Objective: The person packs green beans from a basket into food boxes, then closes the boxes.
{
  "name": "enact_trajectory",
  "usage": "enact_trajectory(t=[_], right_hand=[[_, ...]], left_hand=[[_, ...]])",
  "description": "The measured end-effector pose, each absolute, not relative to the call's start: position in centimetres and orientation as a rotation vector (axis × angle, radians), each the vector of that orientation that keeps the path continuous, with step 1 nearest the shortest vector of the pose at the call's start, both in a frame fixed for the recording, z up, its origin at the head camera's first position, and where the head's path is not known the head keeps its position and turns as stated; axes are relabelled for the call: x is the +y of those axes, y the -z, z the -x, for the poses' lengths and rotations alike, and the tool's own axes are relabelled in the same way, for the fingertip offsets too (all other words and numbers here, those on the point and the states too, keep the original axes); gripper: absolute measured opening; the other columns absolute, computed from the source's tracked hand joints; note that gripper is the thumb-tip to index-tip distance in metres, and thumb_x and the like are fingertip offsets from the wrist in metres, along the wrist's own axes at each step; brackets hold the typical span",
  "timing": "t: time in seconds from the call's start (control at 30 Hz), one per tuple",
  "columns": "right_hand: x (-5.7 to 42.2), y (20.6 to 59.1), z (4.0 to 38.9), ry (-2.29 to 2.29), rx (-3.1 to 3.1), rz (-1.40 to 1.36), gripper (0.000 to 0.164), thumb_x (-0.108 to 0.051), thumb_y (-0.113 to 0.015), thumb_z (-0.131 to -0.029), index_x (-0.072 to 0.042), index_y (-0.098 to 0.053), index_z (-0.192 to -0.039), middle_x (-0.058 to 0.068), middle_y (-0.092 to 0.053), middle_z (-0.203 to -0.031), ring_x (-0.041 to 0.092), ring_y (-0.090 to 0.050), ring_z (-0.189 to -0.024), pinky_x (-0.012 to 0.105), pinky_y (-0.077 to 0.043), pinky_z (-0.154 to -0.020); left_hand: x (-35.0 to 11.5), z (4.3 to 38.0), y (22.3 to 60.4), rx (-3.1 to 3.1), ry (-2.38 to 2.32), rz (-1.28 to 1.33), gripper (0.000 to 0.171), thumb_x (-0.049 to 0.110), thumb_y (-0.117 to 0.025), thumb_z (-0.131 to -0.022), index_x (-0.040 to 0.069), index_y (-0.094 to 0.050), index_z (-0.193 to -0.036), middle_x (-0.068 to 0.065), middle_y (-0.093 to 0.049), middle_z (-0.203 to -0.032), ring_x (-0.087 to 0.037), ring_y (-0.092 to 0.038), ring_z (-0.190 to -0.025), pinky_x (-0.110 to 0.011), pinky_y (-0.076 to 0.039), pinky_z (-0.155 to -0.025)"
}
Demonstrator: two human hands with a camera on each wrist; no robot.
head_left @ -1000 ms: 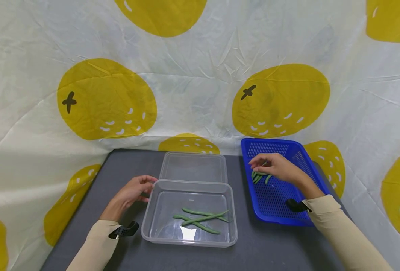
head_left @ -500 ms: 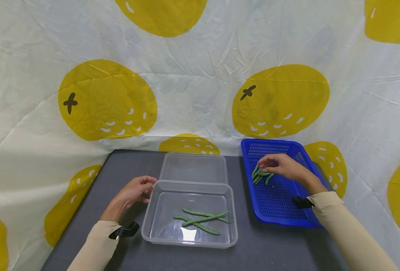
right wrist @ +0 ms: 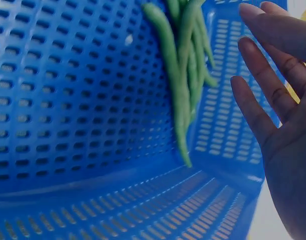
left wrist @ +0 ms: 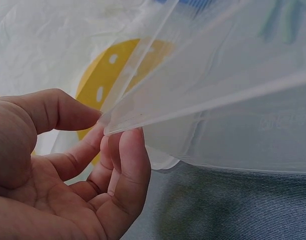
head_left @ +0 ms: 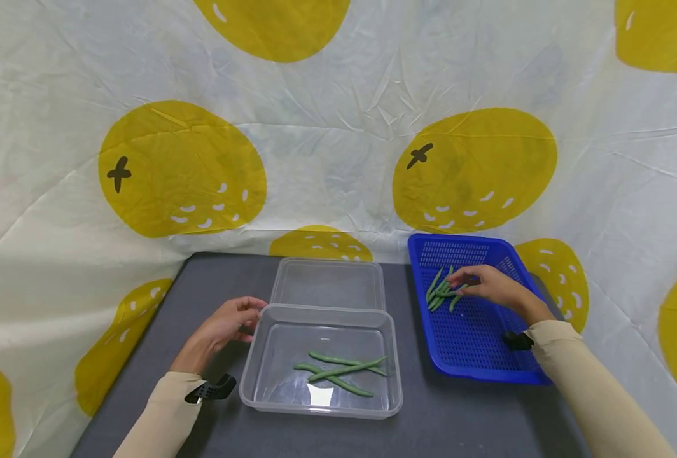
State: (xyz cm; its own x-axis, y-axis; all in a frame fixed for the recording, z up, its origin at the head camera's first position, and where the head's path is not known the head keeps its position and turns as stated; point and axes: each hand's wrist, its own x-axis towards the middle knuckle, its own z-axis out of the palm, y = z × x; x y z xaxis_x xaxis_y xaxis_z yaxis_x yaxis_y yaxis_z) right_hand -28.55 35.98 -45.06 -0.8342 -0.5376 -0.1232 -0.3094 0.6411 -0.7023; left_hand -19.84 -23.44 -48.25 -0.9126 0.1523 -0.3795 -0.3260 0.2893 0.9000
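My left hand pinches the far left corner of a clear plastic container. In the left wrist view, the thumb and fingertips meet at the rim's corner. Three green beans lie crossed on the container's floor. On the right, my right hand is over a blue perforated basket, its fingers apart and holding nothing. A small bunch of green beans lies at one end of the basket, just beside the fingertips; the hand covers part of it in the head view.
A clear lid lies flat behind the container on the dark grey tabletop. Close behind the table hangs a white cloth printed with yellow fruit. Dark bare tabletop separates container and basket.
My right hand has shifted right and slightly down over the basket, uncovering more of the beans. Some beans there have spread out. The left hand and container have not moved.
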Motion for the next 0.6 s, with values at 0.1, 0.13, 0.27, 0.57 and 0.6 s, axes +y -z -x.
enact_trajectory(t=[0.1, 0.13, 0.27, 0.57, 0.6], right_hand=[[36.5, 45.5, 28.7, 0.961, 2.564, 0.653, 0.034, -0.002, -0.066, -0.096, 0.004, -0.064, -0.129, 0.023, -0.068, -0.122, 0.045, -0.061, -0.117, 0.032, -0.054, -0.092], [36.6, 45.6, 28.7, 0.95, 2.567, 0.647, 0.034, -0.003, -0.067, -0.095, 0.004, -0.064, -0.129, 0.024, -0.068, -0.122, 0.046, -0.06, -0.117, 0.037, -0.054, -0.093], [37.2, 46.4, 28.8, 0.917, 2.574, 0.645, 0.035, -0.002, -0.068, -0.094, 0.006, -0.063, -0.128, 0.026, -0.067, -0.124, 0.05, -0.057, -0.12, 0.054, -0.051, -0.095], [38.4, 48.1, 29.2, 0.902, 2.562, 0.648, 0.036, 0.0, -0.069, -0.093, 0.008, -0.063, -0.127, 0.027, -0.066, -0.126, 0.05, -0.055, -0.124, 0.066, -0.039, -0.103], [38.4, 48.2, 29.2, 0.895, 2.571, 0.642, 0.036, -0.001, -0.069, -0.092, 0.008, -0.064, -0.127, 0.027, -0.066, -0.126, 0.049, -0.056, -0.124, 0.066, -0.039, -0.103]], left_hand=[[-23.5, 19.8, 48.3, 2.171, -1.658, 0.148, 0.038, 0.012, -0.057, -0.097, -0.002, -0.056, -0.133, -0.018, -0.064, -0.11, -0.022, -0.06, -0.087, -0.038, -0.057, -0.067], [-23.5, 19.8, 48.2, 2.17, -1.659, 0.146, 0.038, 0.012, -0.057, -0.097, -0.002, -0.056, -0.133, -0.018, -0.064, -0.109, -0.022, -0.06, -0.087, -0.038, -0.057, -0.067], [-23.5, 19.8, 48.3, 2.162, -1.67, 0.148, 0.038, 0.012, -0.058, -0.096, -0.002, -0.057, -0.132, -0.019, -0.064, -0.109, -0.022, -0.061, -0.086, -0.038, -0.057, -0.067], [-23.6, 19.8, 48.3, 2.149, -1.679, 0.144, 0.039, 0.014, -0.059, -0.097, -0.002, -0.057, -0.133, -0.018, -0.065, -0.11, -0.022, -0.061, -0.087, -0.037, -0.057, -0.068], [-23.6, 19.8, 48.3, 2.149, -1.68, 0.141, 0.039, 0.014, -0.059, -0.097, -0.002, -0.056, -0.133, -0.018, -0.065, -0.11, -0.022, -0.061, -0.087, -0.038, -0.057, -0.068]])
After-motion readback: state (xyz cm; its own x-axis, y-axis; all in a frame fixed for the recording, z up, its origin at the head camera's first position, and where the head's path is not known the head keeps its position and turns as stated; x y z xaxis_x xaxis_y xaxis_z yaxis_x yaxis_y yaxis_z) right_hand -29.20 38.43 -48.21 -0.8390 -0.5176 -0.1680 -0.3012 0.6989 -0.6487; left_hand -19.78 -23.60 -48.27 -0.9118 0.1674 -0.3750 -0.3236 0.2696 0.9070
